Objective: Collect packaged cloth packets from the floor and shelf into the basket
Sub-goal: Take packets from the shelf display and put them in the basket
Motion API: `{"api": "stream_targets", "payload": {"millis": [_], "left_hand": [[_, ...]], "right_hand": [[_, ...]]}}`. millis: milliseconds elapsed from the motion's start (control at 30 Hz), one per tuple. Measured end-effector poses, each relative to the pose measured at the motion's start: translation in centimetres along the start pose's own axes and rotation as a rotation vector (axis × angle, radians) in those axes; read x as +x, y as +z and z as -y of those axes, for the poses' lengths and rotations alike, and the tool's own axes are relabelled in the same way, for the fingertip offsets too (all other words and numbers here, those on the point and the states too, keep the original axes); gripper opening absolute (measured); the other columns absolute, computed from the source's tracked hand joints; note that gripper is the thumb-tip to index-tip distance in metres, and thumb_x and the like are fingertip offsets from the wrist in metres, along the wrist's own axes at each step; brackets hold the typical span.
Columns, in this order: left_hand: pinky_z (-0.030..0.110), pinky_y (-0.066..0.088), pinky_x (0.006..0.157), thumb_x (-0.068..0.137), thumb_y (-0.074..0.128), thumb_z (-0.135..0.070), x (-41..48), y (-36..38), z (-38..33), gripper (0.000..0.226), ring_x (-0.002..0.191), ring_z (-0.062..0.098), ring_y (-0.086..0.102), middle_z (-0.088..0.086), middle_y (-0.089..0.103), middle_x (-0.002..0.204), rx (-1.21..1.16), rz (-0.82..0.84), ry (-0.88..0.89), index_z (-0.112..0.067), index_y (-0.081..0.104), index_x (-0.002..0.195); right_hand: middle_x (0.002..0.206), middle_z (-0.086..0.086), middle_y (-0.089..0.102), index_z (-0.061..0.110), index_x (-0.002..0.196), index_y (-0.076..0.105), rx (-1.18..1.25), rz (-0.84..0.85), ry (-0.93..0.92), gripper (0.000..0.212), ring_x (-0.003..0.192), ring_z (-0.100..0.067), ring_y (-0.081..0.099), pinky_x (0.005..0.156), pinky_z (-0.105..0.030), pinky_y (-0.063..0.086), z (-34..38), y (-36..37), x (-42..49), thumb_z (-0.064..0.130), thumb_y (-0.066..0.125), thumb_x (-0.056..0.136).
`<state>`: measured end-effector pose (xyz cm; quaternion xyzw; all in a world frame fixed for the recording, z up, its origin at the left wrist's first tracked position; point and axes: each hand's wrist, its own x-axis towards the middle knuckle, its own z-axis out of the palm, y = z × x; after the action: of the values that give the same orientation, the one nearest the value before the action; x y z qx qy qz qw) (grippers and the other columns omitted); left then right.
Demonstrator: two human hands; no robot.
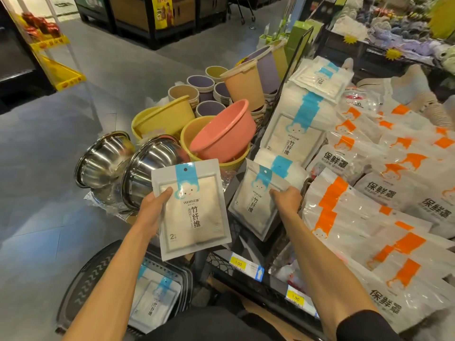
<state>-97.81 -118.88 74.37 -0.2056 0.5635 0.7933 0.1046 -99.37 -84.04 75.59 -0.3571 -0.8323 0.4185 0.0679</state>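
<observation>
Shelf: the black wire display shelf (pixel 273 286) carries the uncollected stock, a leaning stack of white, blue-striped cloth packets (pixel 295 134), just beside white orange-striped bags (pixel 344 217).
Basket: the black plastic shopping basket (pixel 83 284) sits on the floor under the left arm, handy for dropping into. Several matching packets (pixel 152 301) already lie inside.
Left packet: a flat white packet with a blue stripe (pixel 194 212) hangs above the basket, face up, probably next to go in.
Right packet: its twin (pixel 253 205) tilts off the shelf edge, half lifted.
Left hand: the left hand (pixel 152 205) clamps its packet's left edge, thumb in front, fingers behind.
Right hand: the right hand (pixel 286 199) curls over its packet's right side, pinching it free of the stock.
</observation>
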Motion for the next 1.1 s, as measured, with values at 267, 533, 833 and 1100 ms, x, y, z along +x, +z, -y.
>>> {"api": "stream_targets", "payload": {"millis": [267,533,833,1100], "left_hand": [[0.044,0.056,0.088,0.100,0.060,-0.014,0.7,0.0,0.9,0.017,0.098,0.024,0.072,0.008,0.077,0.104,-0.032,-0.011,-0.025,-0.013,0.067,0.116],[0.048,0.053,0.095,0.099,0.061,-0.014,1.0,-0.3,1.0,0.018,0.106,0.030,0.070,0.010,0.076,0.109,-0.032,-0.005,-0.031,-0.014,0.068,0.116],[0.045,0.056,0.090,0.100,0.060,-0.015,1.2,0.1,0.7,0.018,0.097,0.025,0.072,0.007,0.077,0.104,-0.044,-0.014,-0.038,-0.014,0.067,0.116],[0.045,0.056,0.088,0.100,0.060,-0.016,1.4,0.1,0.6,0.021,0.097,0.024,0.073,0.008,0.077,0.107,-0.039,-0.022,-0.048,-0.013,0.066,0.120]], "right_hand": [[0.088,-0.002,0.073,0.017,0.087,0.072,-0.194,0.033,-0.150,0.015,0.084,-0.022,0.069,0.074,-0.042,0.060,1.0,-1.5,1.4,0.026,0.079,0.077],[0.079,-0.002,0.070,0.018,0.072,0.068,-0.568,0.292,-0.174,0.017,0.078,-0.021,0.068,0.076,-0.041,0.060,2.0,-2.0,3.3,0.018,0.084,0.075],[0.084,-0.004,0.070,0.012,0.086,0.068,-0.665,0.399,-0.165,0.029,0.079,-0.020,0.066,0.072,-0.034,0.055,2.3,-1.3,4.8,0.034,0.084,0.076],[0.087,-0.006,0.061,0.014,0.079,0.056,-0.782,0.420,-0.256,0.036,0.083,-0.023,0.058,0.066,-0.033,0.044,2.8,-0.8,4.9,0.043,0.078,0.082]]}}
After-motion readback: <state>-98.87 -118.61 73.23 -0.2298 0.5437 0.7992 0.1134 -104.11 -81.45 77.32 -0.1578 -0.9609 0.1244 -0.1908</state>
